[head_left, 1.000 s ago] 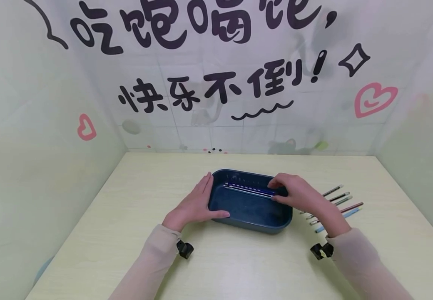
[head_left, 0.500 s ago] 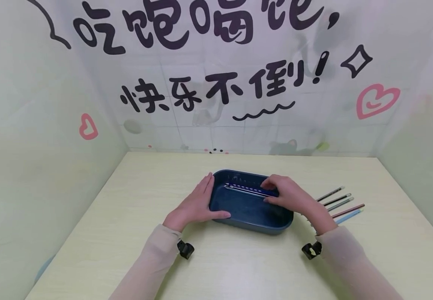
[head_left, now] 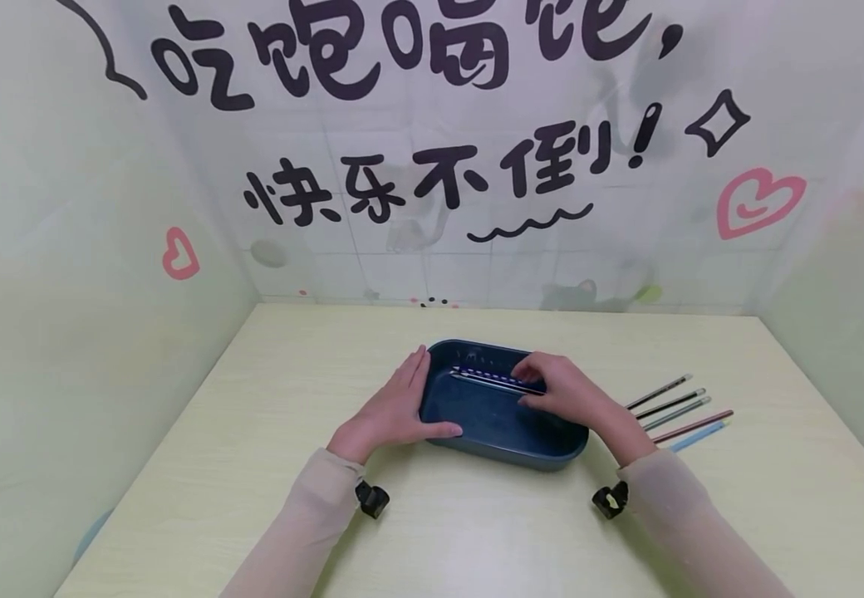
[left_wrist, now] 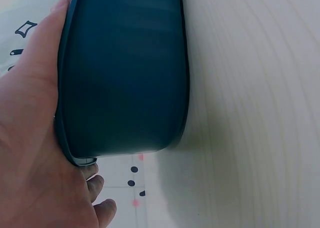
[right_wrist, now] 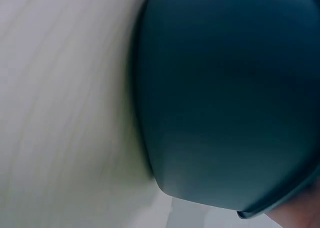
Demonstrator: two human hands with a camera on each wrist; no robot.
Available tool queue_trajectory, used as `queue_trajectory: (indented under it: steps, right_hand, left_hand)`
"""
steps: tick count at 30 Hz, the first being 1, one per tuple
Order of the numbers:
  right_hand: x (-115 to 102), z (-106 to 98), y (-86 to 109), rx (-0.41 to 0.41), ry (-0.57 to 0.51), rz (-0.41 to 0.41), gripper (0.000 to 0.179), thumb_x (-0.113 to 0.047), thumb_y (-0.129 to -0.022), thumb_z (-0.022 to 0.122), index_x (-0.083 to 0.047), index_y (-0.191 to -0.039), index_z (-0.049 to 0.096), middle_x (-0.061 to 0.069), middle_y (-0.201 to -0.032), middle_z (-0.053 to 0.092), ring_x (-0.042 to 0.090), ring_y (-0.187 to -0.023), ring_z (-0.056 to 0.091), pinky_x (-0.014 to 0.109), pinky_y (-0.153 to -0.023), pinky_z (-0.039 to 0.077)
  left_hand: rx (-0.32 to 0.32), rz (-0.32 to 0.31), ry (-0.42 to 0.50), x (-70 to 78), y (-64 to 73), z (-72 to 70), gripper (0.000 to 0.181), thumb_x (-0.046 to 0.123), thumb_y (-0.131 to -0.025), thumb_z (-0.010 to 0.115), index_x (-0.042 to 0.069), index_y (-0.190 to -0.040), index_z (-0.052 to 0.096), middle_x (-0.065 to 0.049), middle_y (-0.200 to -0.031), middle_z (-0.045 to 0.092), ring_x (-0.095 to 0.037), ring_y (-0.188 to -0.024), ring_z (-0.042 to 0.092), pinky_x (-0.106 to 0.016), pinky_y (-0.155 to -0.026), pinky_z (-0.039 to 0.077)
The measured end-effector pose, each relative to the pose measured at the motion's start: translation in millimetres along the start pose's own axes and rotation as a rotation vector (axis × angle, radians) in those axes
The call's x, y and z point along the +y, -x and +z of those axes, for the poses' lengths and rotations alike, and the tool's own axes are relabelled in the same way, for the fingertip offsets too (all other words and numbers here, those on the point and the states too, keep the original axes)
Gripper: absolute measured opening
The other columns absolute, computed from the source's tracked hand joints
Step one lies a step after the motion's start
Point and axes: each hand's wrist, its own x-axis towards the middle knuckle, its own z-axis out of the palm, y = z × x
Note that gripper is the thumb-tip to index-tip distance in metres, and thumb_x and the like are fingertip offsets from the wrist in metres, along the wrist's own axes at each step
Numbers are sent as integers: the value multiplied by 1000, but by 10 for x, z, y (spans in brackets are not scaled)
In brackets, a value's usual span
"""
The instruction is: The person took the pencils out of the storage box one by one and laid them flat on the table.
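A dark blue rectangular box (head_left: 507, 453) stands on the table in the head view. My left hand (head_left: 390, 409) rests against its left end, fingers straight along the outside and thumb over the front rim. Inside, along the back wall, lie pencils (head_left: 488, 379), one of them patterned dark blue and white. My right hand (head_left: 562, 389) reaches in over the right end, its thumb and fingertips apart on either side of the pencils, whose right ends it hides. Both wrist views show mostly the box's outer wall (left_wrist: 122, 73); there the right fingers are out of sight.
Several pencils (head_left: 675, 413) lie fanned out on the table right of the box, partly behind the right forearm. Light wood-grain tabletop (head_left: 312, 357) surrounds the box. A printed white curtain (head_left: 372, 274) encloses the table at the back and sides.
My right hand has moved left along the pencils inside the box, while the pencils stay in place. More of the loose pencils at right show now. The left hand keeps its place on the box.
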Motion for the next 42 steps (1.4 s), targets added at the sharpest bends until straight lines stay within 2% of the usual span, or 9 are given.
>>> queue_trajectory:
  steps: [9, 19, 26, 29, 34, 42]
  right_hand:
    - [-27, 29, -61, -69, 48, 39, 32, -11, -83, 80, 1, -110, 68, 13, -105, 71, 24, -94, 68, 39, -85, 59]
    - [-82, 69, -139, -167, 163, 117, 29, -11, -85, 79, 0, -109, 68, 11, -103, 70, 20, -92, 65, 37, -84, 58]
    - [-131, 115, -200, -186, 228, 171, 21, -8, -87, 76, -2, -105, 69, 10, -99, 68, 18, -87, 63, 35, -82, 58]
    - [-145, 143, -229, -196, 238, 186, 13, -3, -88, 72, -2, -101, 69, 9, -95, 68, 17, -81, 61, 33, -75, 58]
    - [-183, 159, -244, -222, 233, 175, 6, 2, -87, 67, -4, -89, 67, 4, -79, 61, 15, -68, 54, 25, -63, 49]
    - [-151, 197, -269, -273, 242, 124, 10, -2, -82, 73, -7, -85, 65, 1, -73, 59, 13, -65, 54, 26, -61, 49]
  left_hand:
    - [-4, 2, 0, 13, 7, -2, 126, 70, -77, 71, 5, -160, 2, -10, -170, -4, -29, -158, 4, -47, -127, 20]
    - [-5, -3, 11, 20, 22, -5, 126, 69, -78, 71, 5, -160, 1, -11, -170, -4, -29, -158, 4, -46, -127, 20]
    - [-5, -7, 12, 26, 20, -12, 126, 69, -78, 71, 5, -160, 1, -10, -170, -4, -28, -158, 3, -46, -127, 19]
    - [-2, -10, 15, 29, 16, -13, 125, 69, -78, 71, 5, -160, 2, -10, -170, -4, -28, -158, 4, -46, -127, 19]
    - [3, -2, 15, 25, 1, -3, 125, 69, -78, 72, 5, -160, 3, -11, -170, -3, -29, -158, 5, -46, -126, 21]
    - [0, -7, 16, 19, 6, -3, 126, 69, -78, 71, 5, -160, 2, -10, -170, -4, -28, -158, 4, -46, -127, 20]
